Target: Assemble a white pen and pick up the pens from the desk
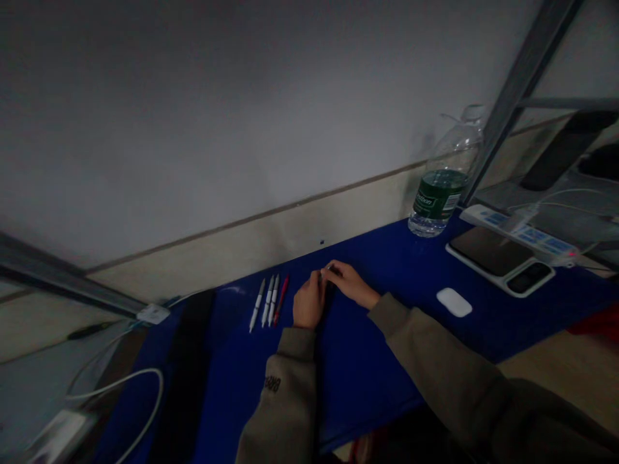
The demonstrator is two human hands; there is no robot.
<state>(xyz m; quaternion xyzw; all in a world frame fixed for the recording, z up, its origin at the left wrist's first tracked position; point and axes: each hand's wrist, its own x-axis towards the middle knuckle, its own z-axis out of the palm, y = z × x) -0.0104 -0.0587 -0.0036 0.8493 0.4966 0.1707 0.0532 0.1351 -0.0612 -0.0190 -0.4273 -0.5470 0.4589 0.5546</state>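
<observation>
Observed: a small, light-tipped slender object, too dim and too small to identify, sits between the two hands at the far middle of the blue bench. It lies at the fingertips of both hands, just above the bench surface or on it; which cannot be told.

The left hand is curled, back toward the camera, fingers drawn together with the tips at the object. The right hand lies low over the bench, fingers bent inward and closed about the object's other end. Both appear to pinch it. The hands are close together, almost touching at the fingertips. Both forearms, in olive-grey sleeves, run up from the lower edge of the view and converge on that point; the left sleeve bears dark lettering at the cuff, not legible.

Just left of the left hand four pens lie side by side on the bench, roughly parallel: three white, and one red nearest the hand. None touches the hand.

At the far right stands a clear plastic water bottle, upright, with a green label; white writing on it is too blurred to read. Near it lie a white power strip, a flat white-framed device and a small white oval item. A white cable loops at the left.
</observation>
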